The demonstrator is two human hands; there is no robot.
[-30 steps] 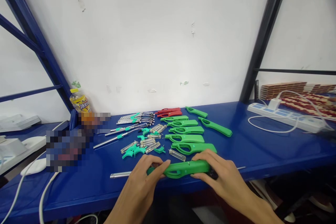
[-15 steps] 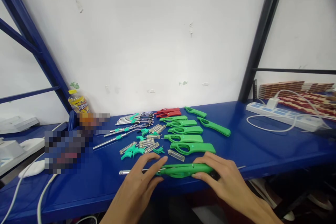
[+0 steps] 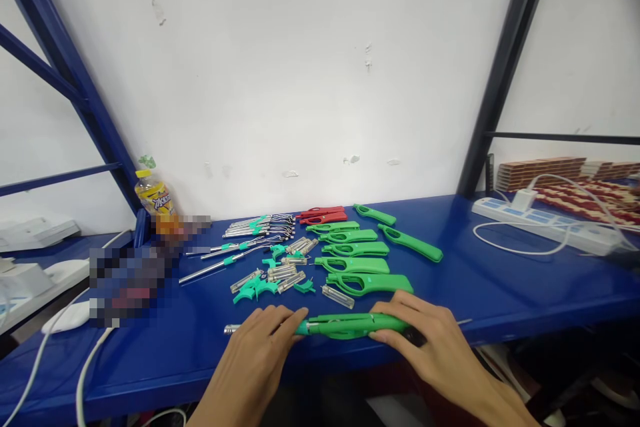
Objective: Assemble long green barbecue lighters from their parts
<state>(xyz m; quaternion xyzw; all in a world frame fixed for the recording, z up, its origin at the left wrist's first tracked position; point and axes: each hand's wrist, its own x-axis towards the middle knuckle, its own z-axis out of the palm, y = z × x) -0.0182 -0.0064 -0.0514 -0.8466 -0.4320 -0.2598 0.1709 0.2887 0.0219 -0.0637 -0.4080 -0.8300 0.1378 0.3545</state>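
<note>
A long-nosed lighter (image 3: 345, 325) with a green handle lies level in front of me, its two handle shells slightly parted along the top. My left hand (image 3: 263, 340) closes around its metal tube, close to a teal collar, and the tube's tip sticks out to the left. My right hand (image 3: 425, 337) pinches the handle's right end between thumb and fingers. Against the right palm sits a dark handle (image 3: 416, 336), partly hidden; a thin metal shaft (image 3: 465, 321) pokes out beyond that hand. Just behind the lighter lie a clear fuel cartridge (image 3: 337, 297) and a green handle shell (image 3: 370, 283).
Several green shells (image 3: 353, 265), red shells (image 3: 323, 215), teal triggers (image 3: 256, 288), clear cartridges (image 3: 283, 273) and metal tubes with wires (image 3: 257, 227) are spread on the blue table (image 3: 150, 363). A power strip (image 3: 550, 223) lies right, a yellow-capped bottle (image 3: 154, 195) left.
My left hand has closed from a loose, spread grasp onto the tube by the teal collar. The right hand keeps its grip on the handle. The view has shifted slightly.
</note>
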